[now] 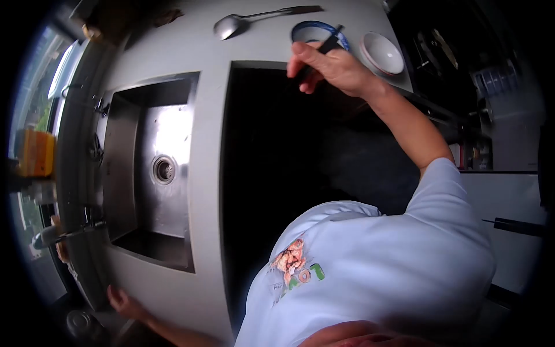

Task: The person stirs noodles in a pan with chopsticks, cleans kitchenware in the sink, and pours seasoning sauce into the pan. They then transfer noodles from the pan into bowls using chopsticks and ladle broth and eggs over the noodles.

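Observation:
In the head view, my right hand [329,66] is raised over the dark gap beside the counter, its fingers closed around a slim black stick-like thing [331,41] whose kind I cannot make out. Just behind this hand stands a blue-rimmed bowl [312,26], partly covered by it. A white bowl [383,53] sits close to my right wrist. At the lower left, my left hand [124,303] reaches over the counter near the sink's corner. Its fingers look apart with nothing between them, though they are blurred.
A steel sink [193,173] with a drain [163,169] is set into the pale counter [208,202]. A metal ladle [228,26] lies at the counter's far end. Left of the sink are taps and a yellow box [37,153] by the window. A dark stove [433,49] stands upper right.

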`<move>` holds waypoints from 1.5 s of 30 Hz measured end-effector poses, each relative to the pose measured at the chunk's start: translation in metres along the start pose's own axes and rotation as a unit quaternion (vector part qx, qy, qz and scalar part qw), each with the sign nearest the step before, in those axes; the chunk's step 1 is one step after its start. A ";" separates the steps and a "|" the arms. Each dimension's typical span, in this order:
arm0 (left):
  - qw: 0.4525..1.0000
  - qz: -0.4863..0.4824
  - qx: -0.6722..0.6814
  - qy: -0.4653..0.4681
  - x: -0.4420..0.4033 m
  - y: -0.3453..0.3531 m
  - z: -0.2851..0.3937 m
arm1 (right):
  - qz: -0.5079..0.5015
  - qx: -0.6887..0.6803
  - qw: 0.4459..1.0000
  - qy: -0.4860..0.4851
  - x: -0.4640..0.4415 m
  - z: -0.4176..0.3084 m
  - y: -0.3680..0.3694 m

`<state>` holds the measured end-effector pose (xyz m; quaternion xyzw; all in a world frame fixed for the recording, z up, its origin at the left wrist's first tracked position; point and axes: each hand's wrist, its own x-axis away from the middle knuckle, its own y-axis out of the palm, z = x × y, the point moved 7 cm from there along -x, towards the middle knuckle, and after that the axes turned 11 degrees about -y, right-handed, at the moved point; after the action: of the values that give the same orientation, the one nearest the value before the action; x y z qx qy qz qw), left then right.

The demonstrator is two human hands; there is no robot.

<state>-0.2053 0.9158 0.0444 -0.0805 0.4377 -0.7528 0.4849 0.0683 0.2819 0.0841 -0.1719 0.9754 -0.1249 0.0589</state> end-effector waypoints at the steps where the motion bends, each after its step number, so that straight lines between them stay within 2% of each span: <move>1: 0.994 -0.095 0.037 -0.033 0.031 0.035 0.014 | 0.028 -0.017 0.999 -0.006 0.020 0.009 -0.030; 3: 0.972 -0.200 0.122 -0.030 0.106 0.103 0.066 | 0.078 -0.043 0.996 -0.018 0.064 0.020 -0.090; 5: 0.940 -0.310 0.140 -0.032 0.174 0.171 0.104 | 0.138 -0.062 0.988 -0.014 0.117 0.032 -0.148; 6: 0.913 -0.370 0.150 -0.083 0.218 0.200 0.133 | 0.165 -0.076 0.983 -0.012 0.144 0.044 -0.177; 7: 0.886 -0.439 0.135 -0.070 0.264 0.229 0.170 | 0.194 -0.083 0.977 -0.026 0.173 0.051 -0.205; 8: 0.847 -0.491 0.201 -0.032 0.301 0.261 0.198 | 0.220 -0.076 0.972 -0.019 0.202 0.055 -0.230; 9: 0.853 -0.500 0.141 0.042 0.335 0.270 0.249 | 0.268 -0.073 0.961 -0.006 0.231 0.058 -0.253; 11: 0.811 -0.550 0.158 0.126 0.389 0.292 0.333 | 0.312 -0.074 0.947 -0.004 0.287 0.061 -0.295; 13: 0.778 -0.551 0.207 0.220 0.421 0.303 0.413 | 0.372 -0.073 0.925 -0.009 0.335 0.062 -0.328; 15: 0.769 -0.536 0.184 0.296 0.442 0.303 0.492 | 0.409 -0.083 0.908 -0.023 0.370 0.059 -0.351; 16: 0.752 -0.510 0.239 0.343 0.449 0.311 0.525 | 0.430 -0.090 0.898 -0.031 0.385 0.060 -0.362; 17: 0.760 -0.471 0.223 0.387 0.457 0.312 0.562 | 0.447 -0.091 0.889 -0.032 0.396 0.061 -0.372; 19: 0.745 -0.444 0.200 0.456 0.476 0.327 0.624 | 0.481 -0.094 0.871 -0.031 0.414 0.068 -0.390; 22: 0.706 -0.468 0.186 0.498 0.507 0.369 0.703 | 0.508 -0.099 0.855 -0.041 0.424 0.076 -0.421; 25: 0.685 -0.471 0.116 0.544 0.543 0.430 0.772 | 0.530 -0.111 0.838 -0.070 0.423 0.066 -0.459; 27: 0.669 -0.491 0.038 0.557 0.564 0.481 0.800 | 0.541 -0.097 0.831 -0.082 0.422 0.053 -0.485; 30: 0.599 -0.550 -0.067 0.579 0.607 0.541 0.816 | 0.584 -0.048 0.805 -0.090 0.433 0.042 -0.529; 32: 0.567 -0.556 -0.128 0.595 0.636 0.563 0.815 | 0.593 -0.034 0.800 -0.084 0.438 0.041 -0.553; 34: 0.534 -0.527 -0.176 0.638 0.653 0.547 0.813 | 0.611 -0.013 0.788 -0.072 0.438 0.042 -0.574; 36: 0.529 -0.511 -0.211 0.643 0.663 0.552 0.816 | 0.608 -0.007 0.792 -0.057 0.431 0.052 -0.597; 37: 0.500 -0.499 -0.212 0.676 0.668 0.548 0.819 | 0.605 0.007 0.795 -0.039 0.425 0.060 -0.611; 38: 0.526 -0.490 -0.200 0.666 0.665 0.542 0.822 | 0.600 0.021 0.800 -0.021 0.418 0.067 -0.626; 40: 0.544 -0.498 -0.205 0.643 0.651 0.596 0.816 | 0.568 0.056 0.821 0.010 0.398 0.083 -0.652; 42: 0.670 -0.460 -0.222 0.539 0.600 0.589 0.834 | 0.533 0.090 0.840 0.034 0.375 0.105 -0.680; 43: 0.720 -0.339 -0.178 0.579 0.571 0.607 0.837 | 0.516 0.105 0.850 0.034 0.365 0.116 -0.694; 45: 0.784 -0.323 -0.163 0.504 0.518 0.615 0.832 | 0.479 0.150 0.863 0.056 0.341 0.137 -0.719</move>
<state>0.3871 -0.0724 -0.0631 0.0960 0.6846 -0.7161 -0.0968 0.0023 -0.5218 0.1175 0.3353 0.9086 -0.2354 0.0816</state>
